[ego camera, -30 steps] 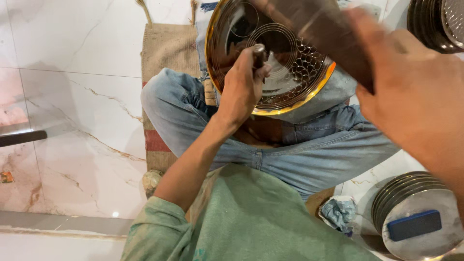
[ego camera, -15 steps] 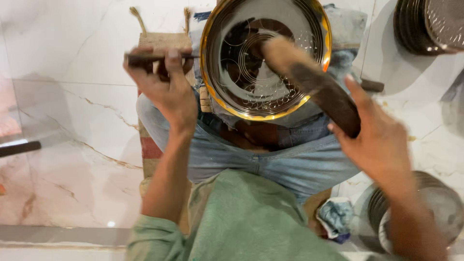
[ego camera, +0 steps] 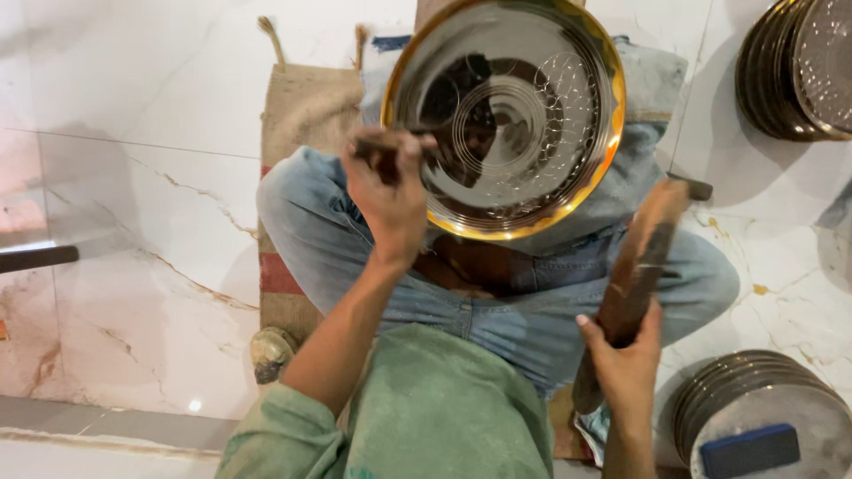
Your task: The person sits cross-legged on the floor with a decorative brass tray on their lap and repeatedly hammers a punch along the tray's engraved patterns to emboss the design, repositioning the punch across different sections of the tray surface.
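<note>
Floor: pale marble floor (ego camera: 160, 106) with brown veining, glossy enough to catch light; it fills the left side and runs on past the right knee.
Mat: a burlap mat (ego camera: 306, 111) with fringed corners and a red stripe lies on the floor under the seated person, its far-left corner showing beyond the left knee.
Seat: the person sits cross-legged in blue jeans (ego camera: 550, 319) and a green shirt (ego camera: 444, 417).
Plate: a round metal plate (ego camera: 506, 115) with a golden rim and ringed pattern rests tilted on the lap, over the knees, near the far edge of the mat.
Left hand: the left hand (ego camera: 390, 191) is at the plate's near-left rim, fingers curled tight around a short dark tool (ego camera: 377, 153) whose tip lies on the plate.
Right hand: the right hand (ego camera: 626, 355) is clamped on the lower end of a long brown wooden mallet (ego camera: 643, 257), held slantwise beside the right knee, apart from the plate.
Stacks: one stack of plates (ego camera: 794, 66) leans at the far-right corner of the floor; another stack (ego camera: 754, 399) sits at the near-right with a blue block (ego camera: 750, 451) on top.
Hard to tell: the tool's working end is blurred against the reflections; both stacks are cut by the frame; a dark bar (ego camera: 35, 259) enters from the left edge, its kind unclear.
</note>
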